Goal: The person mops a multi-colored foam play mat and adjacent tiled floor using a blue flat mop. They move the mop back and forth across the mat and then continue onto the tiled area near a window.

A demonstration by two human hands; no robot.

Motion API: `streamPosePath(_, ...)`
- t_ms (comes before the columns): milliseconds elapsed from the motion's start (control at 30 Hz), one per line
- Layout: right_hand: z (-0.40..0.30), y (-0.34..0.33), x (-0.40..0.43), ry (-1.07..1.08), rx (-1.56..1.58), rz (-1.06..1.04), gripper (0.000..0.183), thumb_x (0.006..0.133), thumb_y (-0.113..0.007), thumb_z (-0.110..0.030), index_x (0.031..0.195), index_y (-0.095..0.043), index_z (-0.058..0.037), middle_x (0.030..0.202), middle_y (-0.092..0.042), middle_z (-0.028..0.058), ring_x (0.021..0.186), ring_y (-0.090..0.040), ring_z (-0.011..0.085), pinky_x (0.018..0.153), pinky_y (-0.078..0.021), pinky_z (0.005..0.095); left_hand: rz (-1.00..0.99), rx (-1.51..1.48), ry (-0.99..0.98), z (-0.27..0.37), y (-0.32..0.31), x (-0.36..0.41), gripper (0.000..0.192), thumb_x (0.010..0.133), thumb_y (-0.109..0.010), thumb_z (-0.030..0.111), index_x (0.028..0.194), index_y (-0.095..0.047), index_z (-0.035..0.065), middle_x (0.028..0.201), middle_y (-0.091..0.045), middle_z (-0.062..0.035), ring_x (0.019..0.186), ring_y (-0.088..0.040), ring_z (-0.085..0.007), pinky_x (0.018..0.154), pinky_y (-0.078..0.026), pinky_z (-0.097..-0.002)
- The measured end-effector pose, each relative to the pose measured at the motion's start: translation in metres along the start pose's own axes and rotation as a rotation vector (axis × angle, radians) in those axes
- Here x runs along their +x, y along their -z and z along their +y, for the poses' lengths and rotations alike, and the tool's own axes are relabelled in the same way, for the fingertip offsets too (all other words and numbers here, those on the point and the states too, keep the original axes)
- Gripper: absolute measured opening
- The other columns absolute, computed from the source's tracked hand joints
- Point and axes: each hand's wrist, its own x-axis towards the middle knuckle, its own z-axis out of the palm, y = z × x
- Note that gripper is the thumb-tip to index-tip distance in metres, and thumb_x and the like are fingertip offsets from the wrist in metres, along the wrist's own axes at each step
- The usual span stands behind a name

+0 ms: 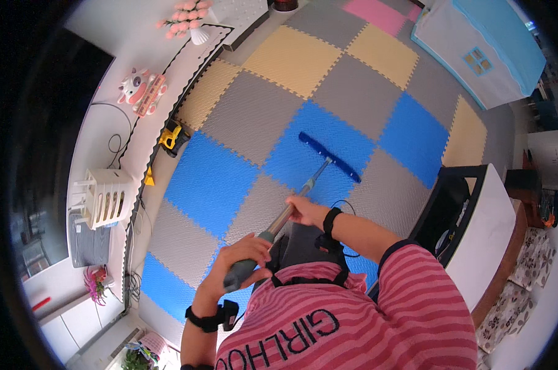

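A flat mop with a narrow dark blue head (316,145) stretches out in front of me. Its head lies on a blue tile of the foam puzzle mat (274,115). My left hand (242,254) wraps the grey grip at the near end of the metal pole (280,221). Farther down the pole, my right hand (305,210) grips it too. Both wrists carry black straps with small devices. Cables run from these straps.
A white TV shelf on the left bears a cow toy (142,92), a white slotted box (108,199) and flowers. Below it sits a yellow-black toy (171,138). To the right stand a white-topped table (482,240), a sofa (505,319) and a blue-roofed playhouse (468,55).
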Motion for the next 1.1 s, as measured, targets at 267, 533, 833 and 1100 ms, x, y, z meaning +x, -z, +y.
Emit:
streamPosePath(267, 0.034, -0.071, -0.035, -0.319, 0.109, -0.235, 0.022, 0.086, -0.071, -0.024, 0.085, -0.062, -0.0039, 0.084, -0.069, 0.0131, 0.075, -0.070, 0.0229, 0.072, -0.0625, 0.0353, 0.083, 0.039, -0.042, 0.043, 0.026, -0.051, 0.028, 0.066, -0.091, 0.021, 0.076, -0.066, 0.0117, 0.080, -0.070, -0.0020, 0.091, -0.070, -0.0239, 0.102, -0.044, -0.0524)
streamPosePath(533, 0.012, -0.049, -0.026, -0.191, 0.198, -0.108, 0.017, 0.087, -0.068, -0.012, 0.078, -0.056, -0.0054, 0.085, -0.067, 0.0094, 0.085, -0.070, 0.0253, 0.084, -0.0606, 0.0383, 0.323, -0.236, -0.212, 0.039, 0.000, -0.030, 0.028, 0.070, -0.089, 0.017, 0.084, -0.067, 0.0075, 0.082, -0.070, -0.0065, 0.089, -0.070, -0.0256, 0.097, -0.049, -0.0467)
streamPosePath(833, -0.043, 0.049, 0.013, 0.080, 0.246, 0.035, 0.016, 0.088, -0.061, -0.015, 0.088, -0.059, -0.0001, 0.087, -0.064, 0.0129, 0.077, -0.064, 0.0259, 0.071, -0.0581, 0.0408, 0.047, -0.118, -0.167, 0.019, -0.016, 0.041, 0.024, 0.074, -0.084, 0.006, 0.087, -0.065, 0.0063, 0.091, -0.067, -0.0080, 0.097, -0.066, -0.0277, 0.101, -0.046, -0.0457)
streamPosePath(1100, -0.039, 0.037, 0.027, -0.113, 0.092, -0.071, 0.023, 0.092, -0.054, -0.015, 0.103, -0.051, 0.0042, 0.102, -0.064, 0.0181, 0.081, -0.066, 0.0277, 0.070, -0.0591, 0.0422, 0.118, -0.162, -0.079, 0.014, -0.017, 0.024, 0.022, 0.073, -0.084, 0.002, 0.082, -0.063, 0.0042, 0.086, -0.065, -0.0079, 0.092, -0.064, -0.0279, 0.087, -0.049, -0.0427)
